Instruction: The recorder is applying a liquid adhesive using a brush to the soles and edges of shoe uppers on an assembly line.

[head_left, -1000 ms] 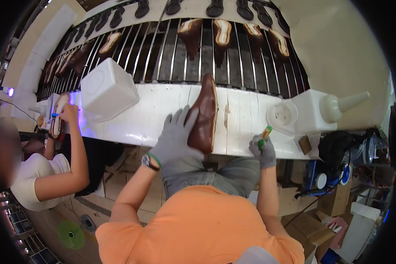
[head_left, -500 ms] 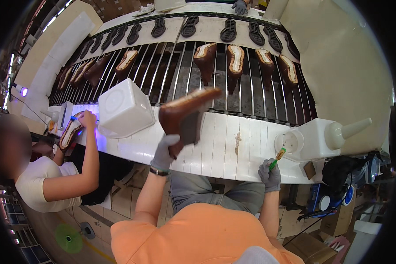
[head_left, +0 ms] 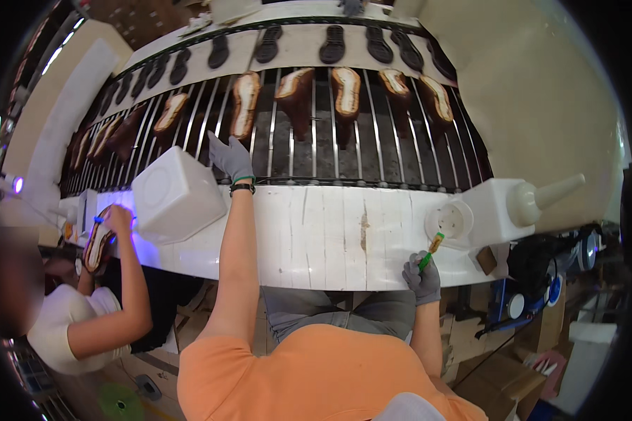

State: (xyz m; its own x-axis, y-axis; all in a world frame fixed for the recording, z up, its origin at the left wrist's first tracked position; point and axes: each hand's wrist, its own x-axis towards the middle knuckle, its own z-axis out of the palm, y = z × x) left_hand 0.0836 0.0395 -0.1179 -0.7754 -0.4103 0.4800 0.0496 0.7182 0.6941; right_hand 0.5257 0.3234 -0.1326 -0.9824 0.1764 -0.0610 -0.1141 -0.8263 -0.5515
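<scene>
My left hand (head_left: 232, 158), in a grey glove, reaches over the metal rollers with its fingers apart and nothing in it. Just beyond its fingers a brown shoe upper (head_left: 246, 105) lies with its pale underside facing up. In my gloved right hand (head_left: 423, 278) is a small brush with a green handle (head_left: 425, 262), its bristles pointing up and away from me. Close to the bristles stands a round white cup (head_left: 449, 223) with specks inside.
Several brown uppers (head_left: 346, 95) lie along the roller conveyor (head_left: 316, 158), with black soles (head_left: 332, 45) on the belt behind. A white square container (head_left: 175, 196) stands left, a spouted white bottle (head_left: 498, 210) right. At the left, a co-worker (head_left: 112, 302) brushes another upper under violet light.
The brown upper my left hand held above the table now lies on the rollers, let go. My left arm has stretched forward and left. My right hand still holds the brush.
</scene>
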